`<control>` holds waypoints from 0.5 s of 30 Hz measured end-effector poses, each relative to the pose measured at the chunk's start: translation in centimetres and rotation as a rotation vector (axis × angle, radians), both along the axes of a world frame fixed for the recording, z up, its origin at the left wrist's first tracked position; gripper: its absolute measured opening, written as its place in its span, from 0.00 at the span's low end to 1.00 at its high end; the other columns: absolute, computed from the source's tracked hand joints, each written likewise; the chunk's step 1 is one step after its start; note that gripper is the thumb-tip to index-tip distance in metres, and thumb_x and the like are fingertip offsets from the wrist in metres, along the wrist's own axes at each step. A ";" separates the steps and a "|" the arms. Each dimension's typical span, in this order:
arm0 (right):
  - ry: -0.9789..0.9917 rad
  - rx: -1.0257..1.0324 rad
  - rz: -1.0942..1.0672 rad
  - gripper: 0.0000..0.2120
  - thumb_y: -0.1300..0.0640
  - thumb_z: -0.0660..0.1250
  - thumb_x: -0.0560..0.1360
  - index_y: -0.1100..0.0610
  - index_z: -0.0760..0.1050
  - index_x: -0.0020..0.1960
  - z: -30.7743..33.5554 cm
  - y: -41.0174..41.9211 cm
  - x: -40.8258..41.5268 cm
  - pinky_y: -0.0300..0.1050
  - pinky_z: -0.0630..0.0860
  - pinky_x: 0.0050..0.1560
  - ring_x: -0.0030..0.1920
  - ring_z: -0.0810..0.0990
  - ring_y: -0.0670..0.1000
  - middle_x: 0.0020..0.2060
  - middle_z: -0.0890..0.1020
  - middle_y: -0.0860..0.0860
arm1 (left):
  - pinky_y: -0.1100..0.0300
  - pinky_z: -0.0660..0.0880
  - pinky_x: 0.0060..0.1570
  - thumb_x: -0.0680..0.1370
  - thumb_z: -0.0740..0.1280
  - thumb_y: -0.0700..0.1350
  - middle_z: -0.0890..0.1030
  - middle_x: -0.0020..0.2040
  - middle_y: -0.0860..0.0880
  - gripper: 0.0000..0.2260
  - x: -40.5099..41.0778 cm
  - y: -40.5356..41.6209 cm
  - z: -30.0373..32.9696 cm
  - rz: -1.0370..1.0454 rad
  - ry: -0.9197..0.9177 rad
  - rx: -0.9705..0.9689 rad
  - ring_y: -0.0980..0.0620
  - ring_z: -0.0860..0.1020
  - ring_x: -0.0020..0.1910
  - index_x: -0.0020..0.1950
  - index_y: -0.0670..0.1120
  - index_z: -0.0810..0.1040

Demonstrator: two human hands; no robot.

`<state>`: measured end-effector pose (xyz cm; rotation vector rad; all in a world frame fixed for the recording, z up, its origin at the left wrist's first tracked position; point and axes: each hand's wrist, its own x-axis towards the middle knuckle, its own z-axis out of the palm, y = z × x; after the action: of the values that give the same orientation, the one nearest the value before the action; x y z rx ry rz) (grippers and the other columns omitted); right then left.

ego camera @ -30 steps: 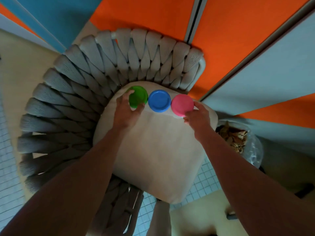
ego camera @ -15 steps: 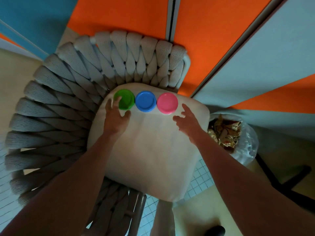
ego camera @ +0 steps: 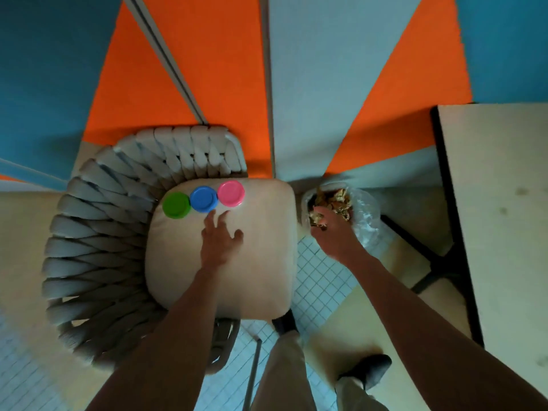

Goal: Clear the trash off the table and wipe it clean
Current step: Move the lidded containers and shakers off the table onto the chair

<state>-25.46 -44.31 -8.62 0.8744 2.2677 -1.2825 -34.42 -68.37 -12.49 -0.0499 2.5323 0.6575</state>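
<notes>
Left hand over the chair cushion, fingers spread and straight, holding nothing, fingertips just short of the blue lid. Green lid, blue lid and pink lid lie in a touching row along the cushion's back edge. Right hand at the mouth of the clear-lined trash bin, among crumpled brown trash; grip cannot be determined. Table stands right of the bin

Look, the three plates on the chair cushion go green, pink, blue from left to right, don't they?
Not quite. In the head view the order is green plate, blue plate, then pink plate: blue sits in the middle. They do lie on the chair cushion.
</notes>
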 end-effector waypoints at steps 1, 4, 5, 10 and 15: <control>0.013 0.016 -0.010 0.26 0.58 0.65 0.76 0.52 0.68 0.74 0.9 0.9 1.1 0.46 0.70 0.62 0.66 0.73 0.55 0.68 0.74 0.55 | 0.48 0.61 0.72 0.79 0.68 0.46 0.55 0.80 0.42 0.28 0.9 1.3 0.7 -0.035 0.001 0.006 0.37 0.61 0.76 0.78 0.46 0.65; 0.052 0.057 -0.047 0.24 0.55 0.63 0.76 0.49 0.68 0.72 3.4 4.0 4.6 0.56 0.71 0.68 0.68 0.73 0.57 0.69 0.74 0.55 | 0.47 0.65 0.70 0.79 0.67 0.46 0.56 0.80 0.44 0.26 4.2 5.8 3.2 -0.122 -0.007 0.024 0.37 0.64 0.74 0.77 0.48 0.66; 0.064 0.078 -0.067 0.24 0.55 0.62 0.77 0.49 0.68 0.72 4.6 5.1 6.0 0.56 0.71 0.67 0.67 0.73 0.57 0.69 0.73 0.55 | 0.47 0.66 0.69 0.79 0.66 0.47 0.56 0.80 0.45 0.26 5.5 7.5 4.2 -0.162 -0.001 0.026 0.38 0.65 0.74 0.77 0.49 0.66; 0.156 0.150 -0.145 0.22 0.58 0.65 0.77 0.52 0.70 0.71 8.0 9.7 12.5 0.50 0.74 0.59 0.60 0.77 0.57 0.62 0.76 0.57 | 0.46 0.68 0.70 0.80 0.65 0.48 0.56 0.80 0.46 0.25 11.4 14.6 7.7 -0.315 0.011 0.054 0.40 0.63 0.75 0.77 0.52 0.65; 0.190 0.185 -0.226 0.21 0.56 0.65 0.77 0.50 0.71 0.70 10.2 14.2 20.2 0.45 0.73 0.59 0.59 0.79 0.54 0.62 0.77 0.54 | 0.48 0.67 0.70 0.79 0.66 0.49 0.60 0.79 0.46 0.25 17.9 21.1 10.3 -0.456 0.045 0.077 0.42 0.66 0.73 0.76 0.52 0.67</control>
<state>-5.29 -30.16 1.59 1.1465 2.5266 -1.3133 -16.51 -47.26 -2.16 0.5571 2.4316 0.5713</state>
